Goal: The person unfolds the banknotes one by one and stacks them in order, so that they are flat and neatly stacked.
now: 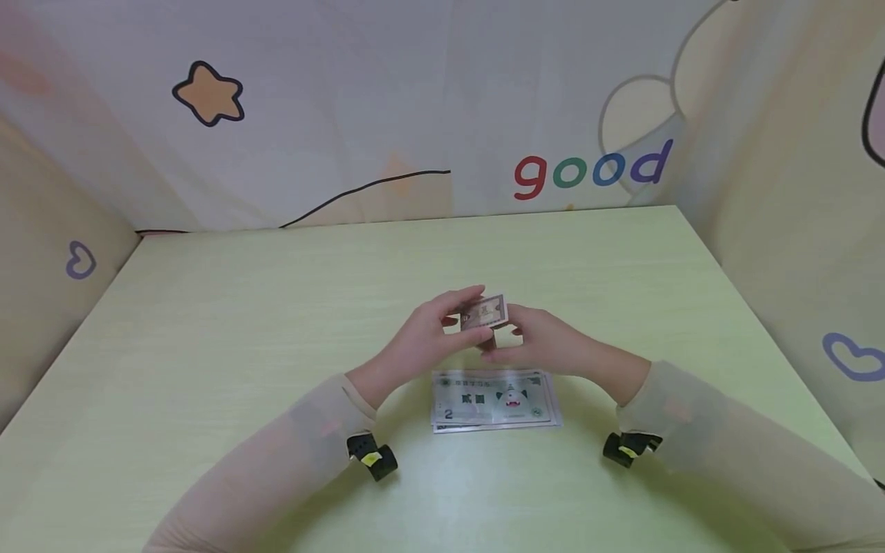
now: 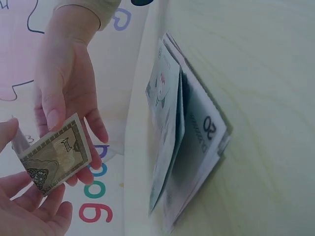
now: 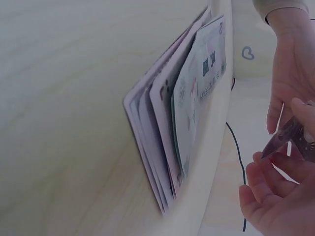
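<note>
Over the table, both hands meet at a small brown banknote (image 1: 484, 311), which looks folded. The left hand (image 1: 429, 330) holds it from the left between thumb and fingers. From the other side the right hand (image 1: 549, 339) grips its lower part, thumb near the bottom. In the left wrist view the brown note (image 2: 59, 155) shows a patterned border, with the right hand's fingers partly behind it. The right wrist view shows the note (image 3: 283, 137) edge-on and dark. Just below the hands lies a stack of pale play banknotes (image 1: 494, 399), a green-printed 2 on top.
The stack (image 3: 157, 108) has loose, slightly fanned edges and a folded top note. A pale green table (image 1: 242, 322) runs back to a printed cloth wall (image 1: 346, 115) with a star and the word "good". Cloth also hangs at both sides. Each wrist wears a small black camera (image 1: 373, 457).
</note>
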